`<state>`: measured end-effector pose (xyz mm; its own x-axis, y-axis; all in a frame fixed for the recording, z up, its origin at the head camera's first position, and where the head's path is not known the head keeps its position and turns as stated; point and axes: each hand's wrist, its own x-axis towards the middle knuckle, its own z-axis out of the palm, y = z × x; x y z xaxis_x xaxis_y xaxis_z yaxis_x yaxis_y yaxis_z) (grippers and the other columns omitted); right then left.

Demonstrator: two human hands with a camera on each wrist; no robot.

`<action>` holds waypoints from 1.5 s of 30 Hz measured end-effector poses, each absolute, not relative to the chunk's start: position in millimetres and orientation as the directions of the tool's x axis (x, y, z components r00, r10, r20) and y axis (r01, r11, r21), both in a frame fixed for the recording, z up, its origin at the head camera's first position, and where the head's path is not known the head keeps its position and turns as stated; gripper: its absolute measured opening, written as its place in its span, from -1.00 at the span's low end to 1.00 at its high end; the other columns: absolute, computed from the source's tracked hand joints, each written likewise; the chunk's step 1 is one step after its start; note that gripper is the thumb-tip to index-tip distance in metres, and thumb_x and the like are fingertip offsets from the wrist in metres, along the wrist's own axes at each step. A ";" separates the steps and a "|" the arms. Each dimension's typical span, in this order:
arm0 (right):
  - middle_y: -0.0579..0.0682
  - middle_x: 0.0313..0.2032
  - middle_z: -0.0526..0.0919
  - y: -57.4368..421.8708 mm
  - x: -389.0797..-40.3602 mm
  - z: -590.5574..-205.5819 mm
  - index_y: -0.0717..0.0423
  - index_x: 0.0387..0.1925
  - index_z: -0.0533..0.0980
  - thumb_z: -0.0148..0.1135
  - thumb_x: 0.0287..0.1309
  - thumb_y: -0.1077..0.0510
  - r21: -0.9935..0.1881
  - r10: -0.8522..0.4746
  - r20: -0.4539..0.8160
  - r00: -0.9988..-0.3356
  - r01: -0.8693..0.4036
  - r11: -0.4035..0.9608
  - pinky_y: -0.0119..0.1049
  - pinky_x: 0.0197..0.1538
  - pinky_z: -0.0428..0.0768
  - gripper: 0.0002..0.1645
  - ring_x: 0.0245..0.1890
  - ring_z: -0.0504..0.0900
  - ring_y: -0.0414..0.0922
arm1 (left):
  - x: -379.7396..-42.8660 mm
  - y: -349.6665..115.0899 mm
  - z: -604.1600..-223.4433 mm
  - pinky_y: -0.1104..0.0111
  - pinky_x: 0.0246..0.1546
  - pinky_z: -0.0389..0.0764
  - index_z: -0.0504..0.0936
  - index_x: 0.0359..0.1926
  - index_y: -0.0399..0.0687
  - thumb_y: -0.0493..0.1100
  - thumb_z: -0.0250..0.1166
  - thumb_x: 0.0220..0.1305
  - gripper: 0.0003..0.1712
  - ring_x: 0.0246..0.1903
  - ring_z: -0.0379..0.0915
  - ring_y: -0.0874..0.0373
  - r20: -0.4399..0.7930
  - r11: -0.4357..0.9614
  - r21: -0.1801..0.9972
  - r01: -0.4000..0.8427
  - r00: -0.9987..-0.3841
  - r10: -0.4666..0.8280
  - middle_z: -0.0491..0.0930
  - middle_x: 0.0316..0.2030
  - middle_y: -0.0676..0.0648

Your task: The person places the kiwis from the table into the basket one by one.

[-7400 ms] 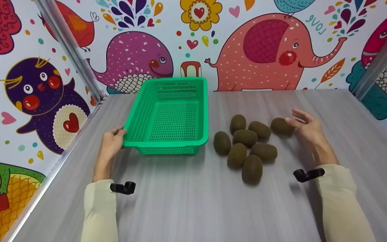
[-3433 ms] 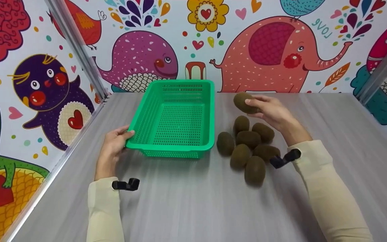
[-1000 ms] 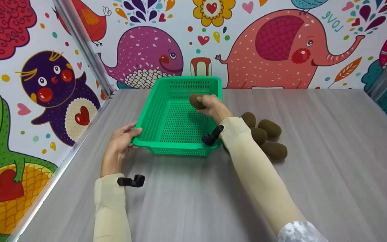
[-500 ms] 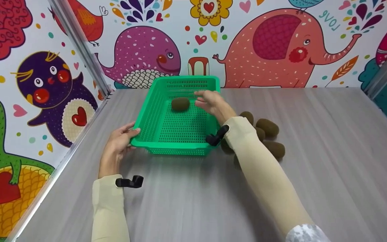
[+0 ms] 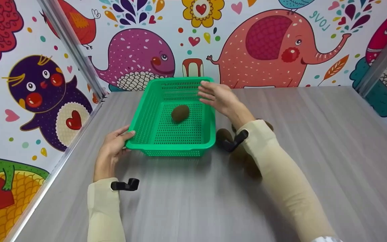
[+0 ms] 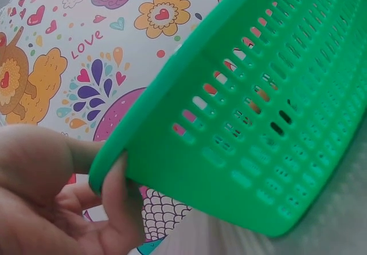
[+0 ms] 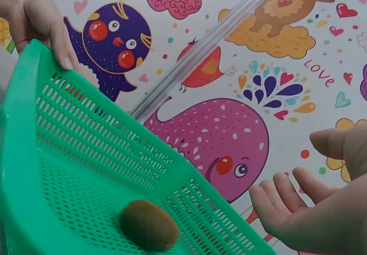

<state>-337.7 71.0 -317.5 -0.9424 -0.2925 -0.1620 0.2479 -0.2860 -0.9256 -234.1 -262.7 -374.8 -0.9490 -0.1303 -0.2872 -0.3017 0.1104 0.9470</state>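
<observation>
A single brown kiwi (image 5: pixel 180 113) lies on the mesh floor of the green plastic basket (image 5: pixel 170 147); the right wrist view shows the same kiwi (image 7: pixel 149 225). At the basket's near left corner my left hand (image 5: pixel 112 148) pinches the rim, thumb on top and fingers below, as the left wrist view shows the hand (image 6: pixel 63 192) close up. My right hand (image 5: pixel 222 99) hovers over the basket's far right rim, fingers spread and holding nothing. Under the right forearm, more kiwis (image 5: pixel 224 136) are partly hidden.
The grey wood-grain table (image 5: pixel 180 201) carries the basket at left of centre and the kiwis to its right. A wall with cartoon animals (image 5: pixel 264 50) closes off the back, and a metal post (image 5: pixel 71 47) stands at the left.
My right hand brought a kiwi from the table into the basket, let go of it, and drew back to the right. The kiwi has rolled slightly nearer. My left hand keeps holding the rim.
</observation>
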 end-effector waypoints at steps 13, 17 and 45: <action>0.14 0.33 0.48 112.7 -315.8 -318.3 0.19 0.38 0.37 0.09 0.47 -0.02 -0.973 -0.282 -0.097 -0.954 0.151 -0.175 -0.10 0.38 0.47 -0.41 0.34 0.49 0.03 | -232.3 -268.4 -374.8 0.52 -0.25 0.64 0.06 0.57 -0.06 -0.15 0.11 0.52 -0.29 -0.26 0.60 0.39 -0.293 0.052 0.954 -0.296 -0.954 -0.062 0.39 0.33 -0.23; 0.13 0.32 0.48 125.3 -307.5 -321.4 0.19 0.37 0.37 0.12 0.44 -0.06 -0.981 -0.273 -0.079 -0.959 0.124 -0.152 -0.13 0.36 0.50 -0.38 0.32 0.51 0.02 | -232.1 -269.4 -373.0 0.57 -0.28 0.60 0.01 0.57 -0.07 -0.16 0.05 0.55 -0.30 -0.27 0.57 0.43 -0.286 0.069 0.955 -0.289 -0.957 -0.052 0.12 0.51 -0.28; -0.15 0.14 0.54 218.7 -279.0 -353.8 0.03 0.30 0.43 0.27 0.33 -0.11 -0.993 -0.159 -0.118 -0.980 0.114 0.028 -0.27 0.30 0.54 -0.40 0.32 0.47 -0.07 | -231.8 -270.3 -373.6 0.54 -0.18 0.63 0.04 0.57 -0.10 -0.21 -0.03 0.57 -0.36 -0.15 0.57 0.39 -0.273 0.021 0.962 -0.273 -0.962 0.019 0.11 0.50 -0.27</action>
